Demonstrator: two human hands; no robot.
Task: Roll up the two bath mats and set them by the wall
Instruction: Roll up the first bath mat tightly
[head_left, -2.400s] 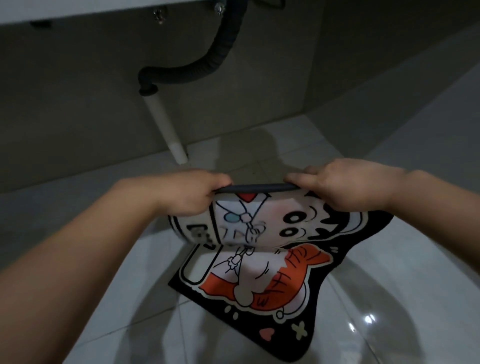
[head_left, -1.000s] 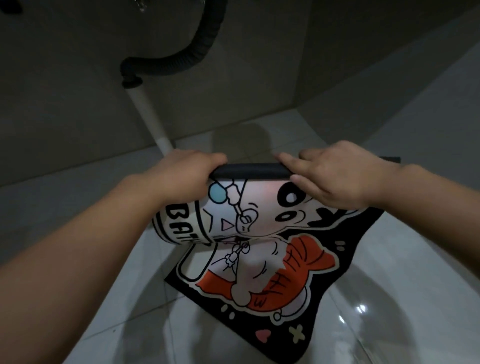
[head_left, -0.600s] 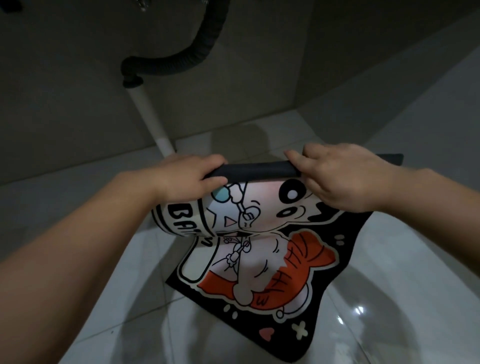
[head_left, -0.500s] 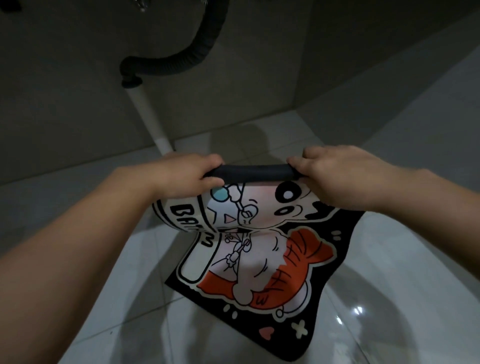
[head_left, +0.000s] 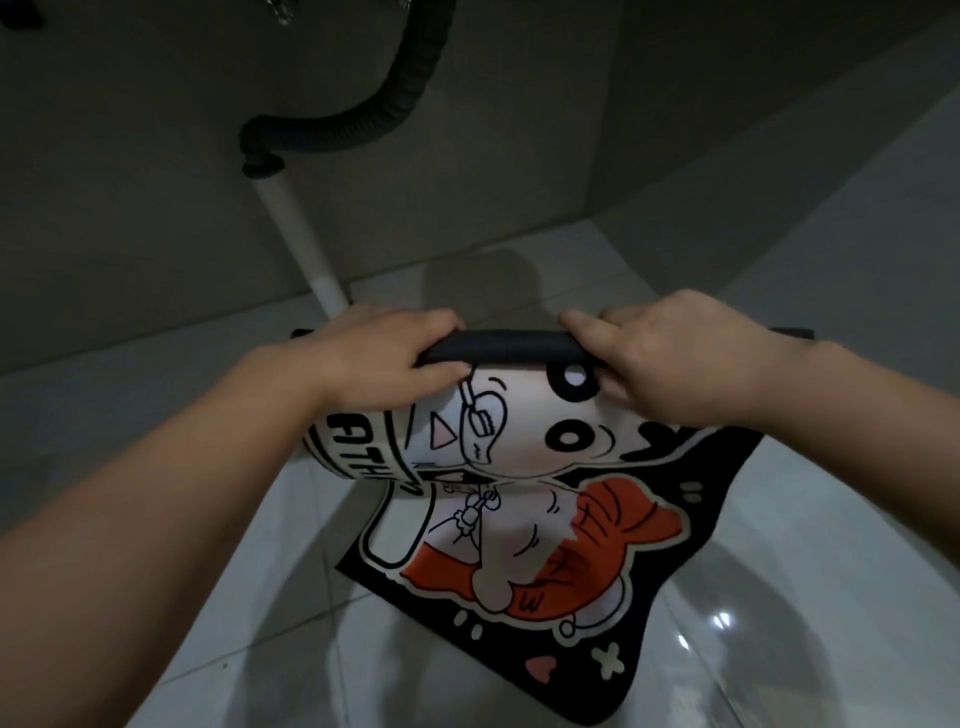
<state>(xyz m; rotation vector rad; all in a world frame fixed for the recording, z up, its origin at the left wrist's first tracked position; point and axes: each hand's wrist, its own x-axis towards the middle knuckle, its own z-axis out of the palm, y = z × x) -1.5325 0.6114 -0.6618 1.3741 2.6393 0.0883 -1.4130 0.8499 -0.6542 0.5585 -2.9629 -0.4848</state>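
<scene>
A cartoon-printed bath mat (head_left: 545, 540) with a black border and an orange fish shape lies on the white tiled floor. Its far end is curled over toward me into a loose roll, black underside showing along the top edge. My left hand (head_left: 379, 358) grips the left part of that rolled edge. My right hand (head_left: 670, 358) grips the right part, fingers over the black edge. The near half of the mat stays flat on the floor. Only one mat is in view.
A grey wall (head_left: 156, 182) stands just beyond the mat. A white drain pipe (head_left: 296, 244) slants down to the floor by my left hand, joined above to a black corrugated hose (head_left: 374, 119). Glossy floor tiles (head_left: 831, 519) spread to the right and near side.
Both hands have turned the curled far edge further over toward me. The roll is larger and shows more of the printed face and lettering; less flat mat remains.
</scene>
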